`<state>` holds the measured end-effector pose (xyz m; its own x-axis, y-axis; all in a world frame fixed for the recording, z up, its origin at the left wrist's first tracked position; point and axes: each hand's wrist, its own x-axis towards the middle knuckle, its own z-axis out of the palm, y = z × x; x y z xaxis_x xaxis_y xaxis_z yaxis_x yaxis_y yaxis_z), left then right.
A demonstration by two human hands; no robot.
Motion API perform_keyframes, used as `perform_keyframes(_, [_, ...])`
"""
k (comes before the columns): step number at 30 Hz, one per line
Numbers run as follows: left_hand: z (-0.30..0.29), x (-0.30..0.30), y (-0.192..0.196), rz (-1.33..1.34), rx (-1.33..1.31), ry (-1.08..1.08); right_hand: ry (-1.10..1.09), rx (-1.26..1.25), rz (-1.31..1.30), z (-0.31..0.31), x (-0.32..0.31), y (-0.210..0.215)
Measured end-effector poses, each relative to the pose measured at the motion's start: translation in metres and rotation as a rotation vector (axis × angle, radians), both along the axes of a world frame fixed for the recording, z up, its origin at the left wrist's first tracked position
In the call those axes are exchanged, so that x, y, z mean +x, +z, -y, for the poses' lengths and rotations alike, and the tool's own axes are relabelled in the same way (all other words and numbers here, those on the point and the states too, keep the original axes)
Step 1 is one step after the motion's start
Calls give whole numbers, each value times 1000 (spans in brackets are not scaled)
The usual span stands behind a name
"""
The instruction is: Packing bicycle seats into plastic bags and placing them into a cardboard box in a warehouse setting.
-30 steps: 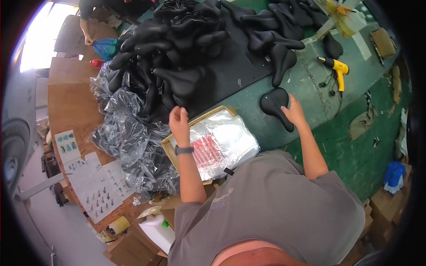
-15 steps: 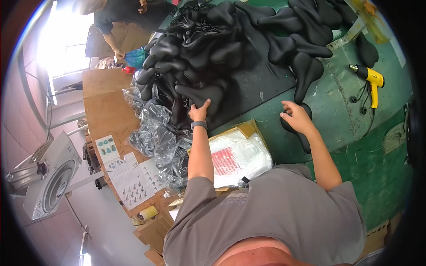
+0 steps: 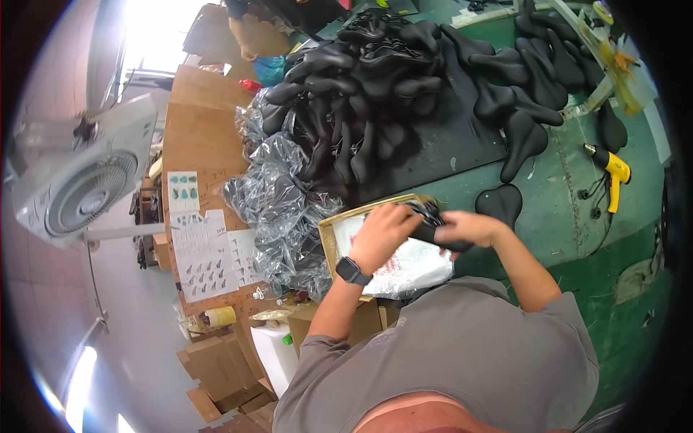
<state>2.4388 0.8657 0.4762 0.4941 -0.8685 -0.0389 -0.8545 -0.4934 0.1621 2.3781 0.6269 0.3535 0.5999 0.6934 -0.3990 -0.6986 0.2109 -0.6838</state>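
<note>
Between my two hands is a black bicycle saddle (image 3: 427,229), held over an open cardboard box (image 3: 329,242) lined with white plastic. My left hand (image 3: 386,229), with a dark watch on its wrist, is closed on one end of the saddle. My right hand (image 3: 469,229) grips the other end, its fingers slightly blurred. Part of the saddle's underside seems to face up; the rest is hidden by my hands. Just right of my right hand, another saddle (image 3: 499,202) lies on the green table. A large heap of black saddles (image 3: 346,94) rises beyond the box.
More saddles (image 3: 523,141) lie at the far right on a black mat (image 3: 462,155). A yellow heat gun (image 3: 613,177) rests on the green table (image 3: 556,224). Crumpled clear plastic bags (image 3: 278,187) lie left of the box. A fan (image 3: 86,184) stands far left. Someone's hand (image 3: 247,54) holds blue cloth.
My left hand has drawn a saddle from the heap back toward me over the box. My right hand has moved left from the table saddle and joined it. The view has shifted.
</note>
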Motion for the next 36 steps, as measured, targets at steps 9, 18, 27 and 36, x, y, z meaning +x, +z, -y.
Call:
perform_keyframes(9, [-12,-102,-5,-216,-663,216,-378,528,-532,-88,-84,-8])
perform_keyframes(18, [-53,-66,-61,114,-497,409,-235,561,-556,-115,-119,42])
perform_keyframes(27, [-89,-55,-176,-275,-822,894,-376,697,-390,-122,-171,51])
perform_keyframes(36, [-62,-108,-288,-230,-512,714,-826,-685,336,-114,-229,61])
